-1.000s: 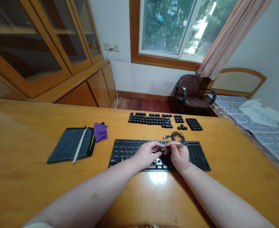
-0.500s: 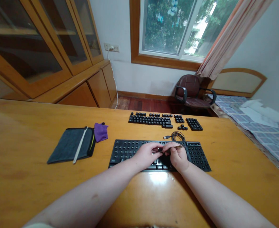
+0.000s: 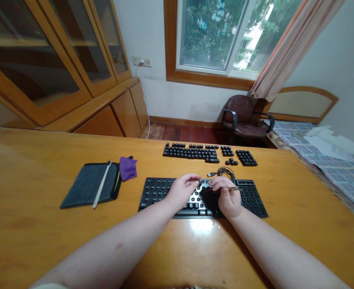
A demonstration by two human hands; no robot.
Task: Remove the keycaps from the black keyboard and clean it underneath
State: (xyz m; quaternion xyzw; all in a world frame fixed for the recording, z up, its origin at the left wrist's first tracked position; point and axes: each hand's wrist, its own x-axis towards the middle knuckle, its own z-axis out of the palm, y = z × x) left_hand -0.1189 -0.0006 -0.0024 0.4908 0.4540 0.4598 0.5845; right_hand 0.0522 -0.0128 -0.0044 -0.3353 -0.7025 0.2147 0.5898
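A black keyboard [image 3: 155,192] with most of its keycaps off lies flat on the wooden desk in front of me. Over its middle is my left hand [image 3: 181,192], fingers loosely bent and thumb apart, with nothing visible in them. My right hand [image 3: 229,200] is closed around a thin brownish tool [image 3: 234,188], whose end sticks out to the right; its kind is unclear and its other end cannot be made out. A few keycaps remain in the lower rows near my left wrist. Loose black keycaps [image 3: 191,152] are laid out in keyboard order behind the keyboard.
The keyboard's coiled USB cable [image 3: 226,172] lies behind my right hand. To the left are a dark grey pouch [image 3: 88,182], a pale slim stick [image 3: 101,184] across it, and a purple cloth [image 3: 128,167]. Beyond the desk stands a brown armchair [image 3: 240,110].
My hands have moved apart: the left shifted slightly left and up with its fingers loosened, the right slightly right, still with the tool. More of the keyboard's middle shows between them.
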